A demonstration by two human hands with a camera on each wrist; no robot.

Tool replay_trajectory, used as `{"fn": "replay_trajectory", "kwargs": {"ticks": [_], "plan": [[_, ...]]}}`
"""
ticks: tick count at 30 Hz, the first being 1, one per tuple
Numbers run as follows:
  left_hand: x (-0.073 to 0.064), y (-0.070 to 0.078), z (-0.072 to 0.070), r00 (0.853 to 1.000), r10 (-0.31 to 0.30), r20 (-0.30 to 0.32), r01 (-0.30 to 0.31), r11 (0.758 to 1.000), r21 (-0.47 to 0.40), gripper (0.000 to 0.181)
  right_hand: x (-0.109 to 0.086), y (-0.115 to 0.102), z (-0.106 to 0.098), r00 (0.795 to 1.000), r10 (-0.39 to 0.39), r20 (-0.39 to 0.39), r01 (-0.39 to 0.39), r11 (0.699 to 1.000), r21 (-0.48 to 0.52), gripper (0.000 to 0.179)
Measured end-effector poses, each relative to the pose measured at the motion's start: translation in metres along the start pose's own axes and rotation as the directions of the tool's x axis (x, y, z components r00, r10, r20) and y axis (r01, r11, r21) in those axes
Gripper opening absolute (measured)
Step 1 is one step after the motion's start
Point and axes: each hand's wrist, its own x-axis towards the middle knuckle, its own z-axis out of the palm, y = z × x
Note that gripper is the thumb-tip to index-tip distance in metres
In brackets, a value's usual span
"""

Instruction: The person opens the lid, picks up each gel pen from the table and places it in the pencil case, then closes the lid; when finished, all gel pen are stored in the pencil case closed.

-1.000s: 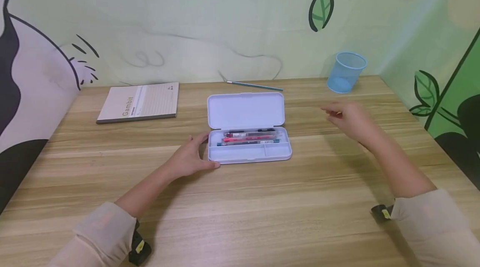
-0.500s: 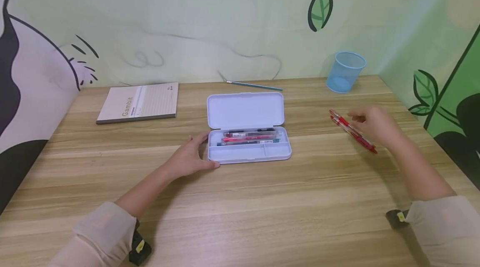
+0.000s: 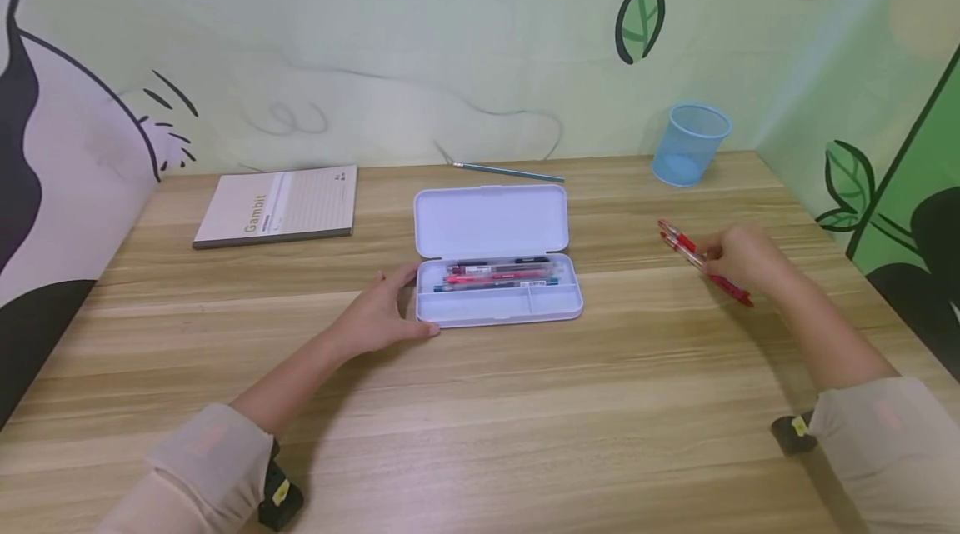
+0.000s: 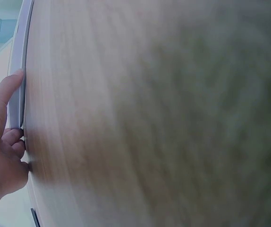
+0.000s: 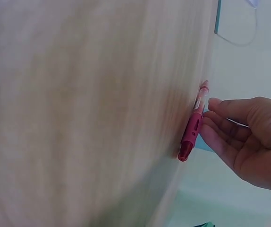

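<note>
Head view: one pencil case (image 3: 491,222) lies unfolded near the middle of the counter (image 3: 487,409), its lid tipped back toward the wall (image 3: 420,34). Its rear compartment holds several overlapping pens (image 3: 498,276), at least three; the exact count is hard to tell. Two front compartments, one long and one short, show bare bottoms. Two red pens (image 3: 682,250) lie together on the counter, slanted, well to the right of the case. One notebook (image 3: 277,205) is at back left, one teal pencil (image 3: 510,172) near the back edge behind the lid, one blue cup (image 3: 688,155) standing by the back right corner. Wood surface stretches between case and red pens, and widely in front of both. Your left hand (image 3: 377,309) spans the case's left end, thumb at the front corner, fingers behind. Your right hand (image 3: 742,259) reaches over the red pens, fingers bent down to them.

Left wrist view: your thumb lies along the case's front side, other fingers curled at its end, gripping it.

Right wrist view: one red pen shows; your thumb and fingertips, slightly parted, meet its side. Whether they pinch it, you cannot tell.
</note>
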Motion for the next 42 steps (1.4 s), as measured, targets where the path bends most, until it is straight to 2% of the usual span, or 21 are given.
{"fn": "replay_trajectory", "kwargs": {"ticks": [9, 17, 24, 33, 38, 42], "plan": [[0.000, 0.001, 0.000, 1.000, -0.010, 0.001, 0.010, 1.000, -0.003, 0.093, 0.002, 0.000, 0.003, 1.000, -0.026, -0.007, 0.026, 0.999, -0.029, 0.024], [0.000, 0.001, 0.000, 1.000, -0.017, 0.002, 0.017, 1.000, 0.010, 0.093, 0.005, 0.000, 0.009, 0.997, -0.038, -0.062, 0.035, 0.998, -0.054, 0.014], [0.000, 0.001, 0.000, 1.000, -0.016, 0.002, 0.016, 1.000, 0.010, 0.093, 0.006, 0.001, 0.010, 0.997, -0.027, -0.069, 0.024, 0.999, -0.044, 0.017], [0.000, 0.001, 0.000, 1.000, -0.015, -0.001, 0.015, 1.000, 0.013, 0.093, 0.006, -0.004, 0.013, 0.991, -0.077, -0.110, 0.072, 0.996, -0.055, 0.023], [0.000, 0.000, 0.000, 1.000, -0.005, -0.003, 0.005, 1.000, 0.012, 0.093, 0.005, -0.010, 0.014, 0.976, -0.104, -0.189, 0.100, 0.994, -0.032, 0.020], [0.001, -0.001, 0.000, 1.000, 0.005, -0.006, -0.005, 1.000, 0.012, 0.093, 0.007, -0.014, 0.016, 0.950, -0.115, -0.290, 0.121, 0.993, 0.003, 0.018]]}}
